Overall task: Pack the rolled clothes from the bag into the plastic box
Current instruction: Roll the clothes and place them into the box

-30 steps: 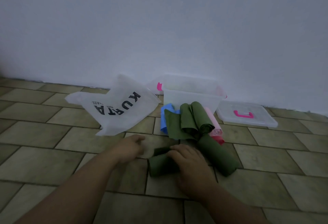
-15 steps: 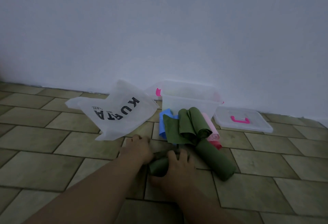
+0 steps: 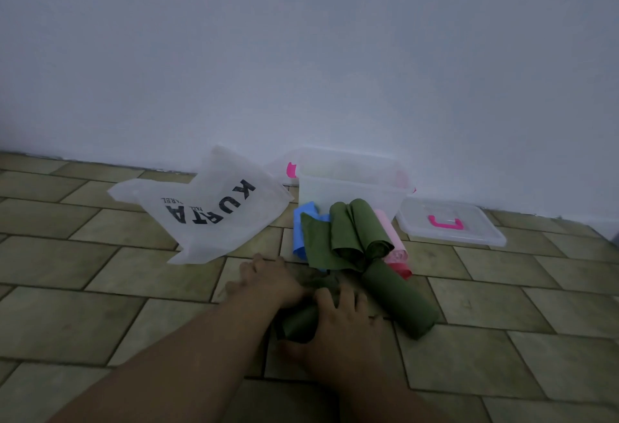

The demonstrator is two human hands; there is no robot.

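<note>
Right hand wraps a green roll on the floor. The left hand touches it and seems to lie flat, though the light is dim. Beyond are a second roll, clothes, the box and the bag.

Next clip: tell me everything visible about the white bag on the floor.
The bag is white, thin and slightly see-through, apparently non-woven fabric. It bears large black letters, KURTA, upside down to the camera, beside a smaller line too blurred to read. It lies slack, creased and flattened on the tiled floor, left of the box. Whether anything is inside cannot be told. The left hand lies just in front of it, not touching.
</note>
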